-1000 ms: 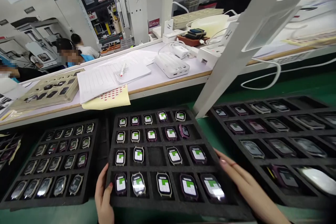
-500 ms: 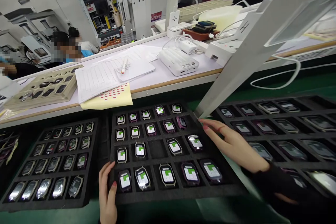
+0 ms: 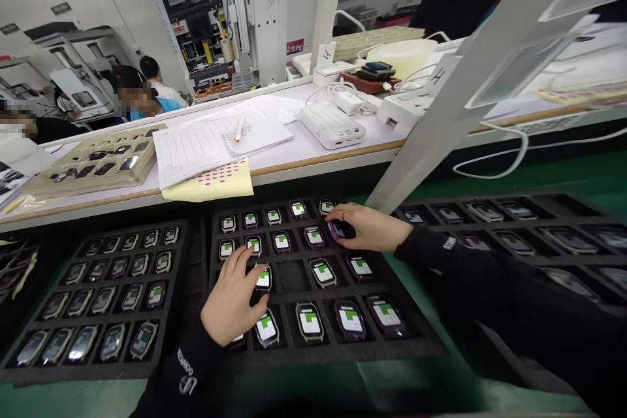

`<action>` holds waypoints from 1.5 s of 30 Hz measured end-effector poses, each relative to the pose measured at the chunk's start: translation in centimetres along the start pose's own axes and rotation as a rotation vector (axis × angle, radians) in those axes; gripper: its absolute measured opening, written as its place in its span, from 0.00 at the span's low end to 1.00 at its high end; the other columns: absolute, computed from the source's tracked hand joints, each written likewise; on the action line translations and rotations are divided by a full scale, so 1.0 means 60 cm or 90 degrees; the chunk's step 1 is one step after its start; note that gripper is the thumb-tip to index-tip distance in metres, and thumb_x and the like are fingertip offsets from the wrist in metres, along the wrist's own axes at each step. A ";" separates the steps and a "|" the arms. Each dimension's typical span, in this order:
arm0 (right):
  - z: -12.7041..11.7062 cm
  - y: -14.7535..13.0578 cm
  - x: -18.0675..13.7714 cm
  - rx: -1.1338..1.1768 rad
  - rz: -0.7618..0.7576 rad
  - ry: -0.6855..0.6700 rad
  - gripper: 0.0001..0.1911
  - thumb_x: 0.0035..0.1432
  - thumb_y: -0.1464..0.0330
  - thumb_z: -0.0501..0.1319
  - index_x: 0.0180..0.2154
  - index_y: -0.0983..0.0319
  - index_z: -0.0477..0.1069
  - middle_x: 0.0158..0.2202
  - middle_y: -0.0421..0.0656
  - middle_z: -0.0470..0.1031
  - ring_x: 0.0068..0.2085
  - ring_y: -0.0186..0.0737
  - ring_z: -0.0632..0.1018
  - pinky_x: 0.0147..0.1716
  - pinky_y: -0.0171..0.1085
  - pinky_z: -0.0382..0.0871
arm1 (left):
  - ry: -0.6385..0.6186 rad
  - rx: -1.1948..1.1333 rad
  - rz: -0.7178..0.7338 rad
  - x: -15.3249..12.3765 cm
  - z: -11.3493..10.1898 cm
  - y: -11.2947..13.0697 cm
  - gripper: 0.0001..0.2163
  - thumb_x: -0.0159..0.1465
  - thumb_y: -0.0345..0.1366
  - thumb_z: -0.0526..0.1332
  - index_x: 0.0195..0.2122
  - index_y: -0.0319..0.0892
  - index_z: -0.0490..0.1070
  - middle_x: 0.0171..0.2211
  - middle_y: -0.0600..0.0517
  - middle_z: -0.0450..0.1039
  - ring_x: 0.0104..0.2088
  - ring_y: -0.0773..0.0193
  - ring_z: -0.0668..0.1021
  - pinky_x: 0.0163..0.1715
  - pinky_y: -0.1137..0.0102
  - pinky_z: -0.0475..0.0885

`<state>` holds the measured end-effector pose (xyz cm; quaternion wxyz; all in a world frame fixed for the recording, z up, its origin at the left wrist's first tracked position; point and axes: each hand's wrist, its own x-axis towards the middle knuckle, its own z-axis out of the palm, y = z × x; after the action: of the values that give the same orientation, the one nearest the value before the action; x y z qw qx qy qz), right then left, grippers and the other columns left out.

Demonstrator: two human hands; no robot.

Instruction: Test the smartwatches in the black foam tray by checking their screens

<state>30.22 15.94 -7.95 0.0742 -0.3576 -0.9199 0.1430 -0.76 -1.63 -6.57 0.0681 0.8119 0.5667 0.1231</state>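
A black foam tray (image 3: 337,354) holds rows of smartwatches, most with lit white and green screens. At its upper right, my right hand (image 3: 369,227) pinches a purple-cased smartwatch (image 3: 337,230) with a dark screen, seen partly behind the fingers. My left hand (image 3: 234,297) is over the tray's left side, fingers apart. Its thumb and index finger lie on either side of a lit smartwatch (image 3: 263,279); whether they touch it I cannot tell. One slot (image 3: 292,276) in the third row shows bare foam.
Similar trays of smartwatches stand at left (image 3: 166,313) and right (image 3: 563,202). Behind them runs a shelf with papers (image 3: 196,150), a pen (image 3: 239,128), a white power bank (image 3: 330,124) and cables. A slanting white post (image 3: 416,150) rises behind the tray. People sit beyond.
My right hand has moved from the tray's right edge onto the dark-screened purple smartwatch. My left hand has left the tray's left edge and come over the watches. The view has shifted slightly.
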 end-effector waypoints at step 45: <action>-0.009 -0.027 0.140 -0.025 -0.164 0.058 0.23 0.55 0.72 0.64 0.53 0.68 0.76 0.48 0.53 0.80 0.49 0.56 0.80 0.50 0.48 0.75 | 0.103 -0.225 -0.287 -0.176 0.068 0.008 0.59 0.48 0.45 0.77 0.72 0.61 0.34 0.74 0.46 0.41 0.71 0.40 0.51 0.64 0.42 0.61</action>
<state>23.17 20.61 -6.66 0.1269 -0.2438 -0.9565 0.0976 -2.65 -11.56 -11.67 0.1888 0.6287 0.7060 0.2659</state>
